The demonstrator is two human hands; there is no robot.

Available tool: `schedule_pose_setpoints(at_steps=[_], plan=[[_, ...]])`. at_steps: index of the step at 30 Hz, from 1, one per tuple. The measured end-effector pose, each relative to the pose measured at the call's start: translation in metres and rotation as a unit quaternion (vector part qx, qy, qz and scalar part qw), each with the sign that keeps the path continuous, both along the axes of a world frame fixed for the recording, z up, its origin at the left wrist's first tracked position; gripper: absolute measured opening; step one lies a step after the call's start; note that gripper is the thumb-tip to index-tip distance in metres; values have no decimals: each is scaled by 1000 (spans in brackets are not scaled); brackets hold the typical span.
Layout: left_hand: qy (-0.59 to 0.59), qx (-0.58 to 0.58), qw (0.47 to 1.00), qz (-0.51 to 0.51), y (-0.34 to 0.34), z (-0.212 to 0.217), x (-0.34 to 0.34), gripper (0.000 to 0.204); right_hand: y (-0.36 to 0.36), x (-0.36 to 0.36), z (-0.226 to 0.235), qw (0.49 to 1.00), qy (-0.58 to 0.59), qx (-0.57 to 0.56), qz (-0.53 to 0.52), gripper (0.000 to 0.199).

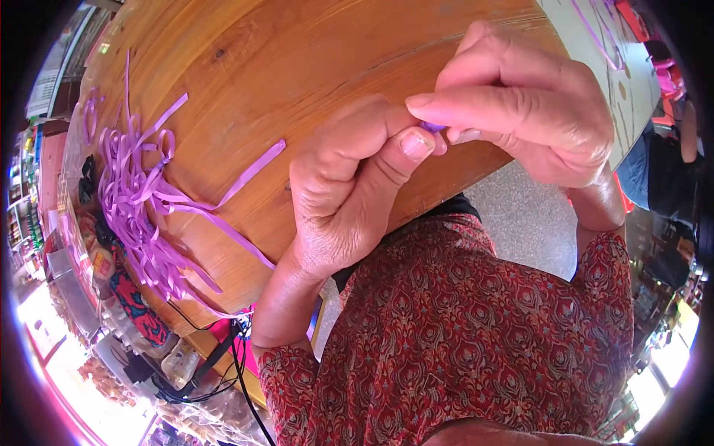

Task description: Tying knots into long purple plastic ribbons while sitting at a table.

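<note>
Both of my hands meet above the near edge of a wooden table. My left hand [353,175] is closed, its thumb and curled forefinger pinching a small piece of purple ribbon [431,126]. From the right, my right hand [528,108] pinches at the same purple piece with thumb and fingertips. Most of that piece is hidden between the fingers, so its shape does not show. To the left of my hands lies a loose heap of purple ribbon strips [145,201], several ends spreading over the wood.
The wooden table [245,74] spans the upper middle. A pale surface [632,74] with a purple strip adjoins at the right. Along the left edge are a patterned red and blue pouch [137,308], plastic containers and black cables [238,364]. Another person [662,171] is at the far right.
</note>
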State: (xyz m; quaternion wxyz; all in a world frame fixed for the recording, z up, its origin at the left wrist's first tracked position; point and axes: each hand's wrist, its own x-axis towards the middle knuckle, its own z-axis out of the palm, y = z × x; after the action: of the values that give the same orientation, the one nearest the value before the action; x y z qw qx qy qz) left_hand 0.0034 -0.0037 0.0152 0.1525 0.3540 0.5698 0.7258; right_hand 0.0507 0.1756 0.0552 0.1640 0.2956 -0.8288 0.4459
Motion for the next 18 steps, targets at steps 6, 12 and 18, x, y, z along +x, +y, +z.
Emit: schedule_pose_setpoints(at_steps=[6,12,18], plan=[[99,17,995,27,3,-4,-2,8,2,4,10,995,42,82,-39,36],[236,8,969,71,2,-12,-7,16,7,5,15,970,112,215,-38,42],[323,-51,940,99,0,4,-1,17,5,7,22,967,71,246,-1,28]])
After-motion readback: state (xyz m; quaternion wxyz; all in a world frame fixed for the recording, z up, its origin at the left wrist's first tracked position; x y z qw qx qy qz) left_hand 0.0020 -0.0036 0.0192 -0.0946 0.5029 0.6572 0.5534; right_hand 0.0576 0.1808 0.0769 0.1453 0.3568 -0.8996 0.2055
